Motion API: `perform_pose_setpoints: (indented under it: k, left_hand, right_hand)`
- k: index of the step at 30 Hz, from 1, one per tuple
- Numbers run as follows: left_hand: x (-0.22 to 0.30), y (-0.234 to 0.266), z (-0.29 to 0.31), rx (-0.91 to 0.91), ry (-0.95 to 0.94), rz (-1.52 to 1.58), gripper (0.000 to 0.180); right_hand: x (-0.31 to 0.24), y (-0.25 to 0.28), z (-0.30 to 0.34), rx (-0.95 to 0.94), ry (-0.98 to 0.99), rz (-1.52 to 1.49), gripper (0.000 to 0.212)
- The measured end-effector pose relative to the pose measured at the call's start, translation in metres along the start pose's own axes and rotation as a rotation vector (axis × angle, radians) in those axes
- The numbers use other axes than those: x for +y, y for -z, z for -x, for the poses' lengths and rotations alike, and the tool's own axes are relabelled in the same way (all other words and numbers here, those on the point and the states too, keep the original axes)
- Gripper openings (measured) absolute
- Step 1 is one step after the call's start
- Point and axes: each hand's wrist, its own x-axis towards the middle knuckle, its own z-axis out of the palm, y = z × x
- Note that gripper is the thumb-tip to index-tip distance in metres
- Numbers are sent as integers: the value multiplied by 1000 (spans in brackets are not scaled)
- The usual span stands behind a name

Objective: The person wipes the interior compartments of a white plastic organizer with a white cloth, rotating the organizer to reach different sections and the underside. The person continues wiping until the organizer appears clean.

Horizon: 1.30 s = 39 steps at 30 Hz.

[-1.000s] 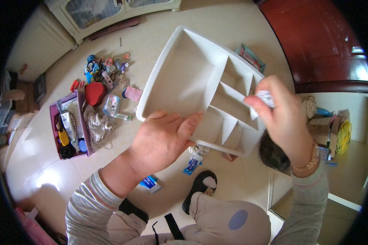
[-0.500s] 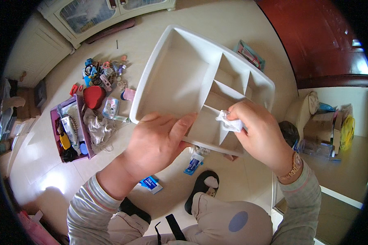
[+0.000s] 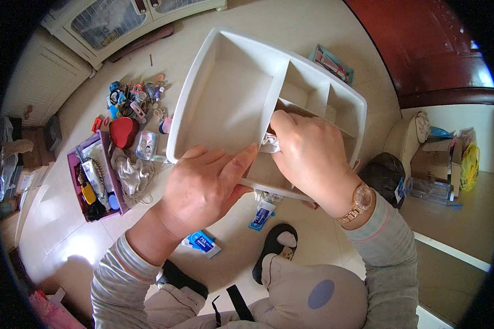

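A white divided drawer tray is tilted in front of me, with one large section on the left and several small ones on the right. My left hand grips its near wall, thumb over the rim and inside, fingertips against the large section. With my right hand I pinch a crumpled white wipe and press it against the divider between the large section and a small one. The fingers around the wipe are partly hidden behind the back of the hand.
On the floor to the left lie a purple basket of toiletries, a red heart-shaped box and a pile of hair accessories. Blue-and-white packets lie near my feet. A black bag and a low shelf stand at right.
My right hand has moved left with the wipe, from the small sections to the main divider. The tray has shifted slightly left, with my left hand still on it.
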Motion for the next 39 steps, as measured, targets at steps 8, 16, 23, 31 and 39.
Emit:
perform_pose_setpoints:
  k: [8, 16, 23, 31, 39]
  left_hand:
    - [2, -2, 2, 54, 5, 4, 75]
    - [3, 0, -2, 47, 27, 23, 72]
    - [3, 3, -3, 14, 12, 5, 72]
    - [0, 4, -5, 12, -20, -29, 70]
    - [3, 3, -4, 7, -25, -14, 68]
  right_hand:
    - [14, 11, 20, 269, -324, -502, 24]
    - [6, 42, 41, 45, -14, -441, 31]
    - [14, 32, 39, 70, 11, -190, 18]
    - [1, -1, 0, 241, 52, -342, 21]
    - [9, 4, 14, 151, 27, -321, 21]
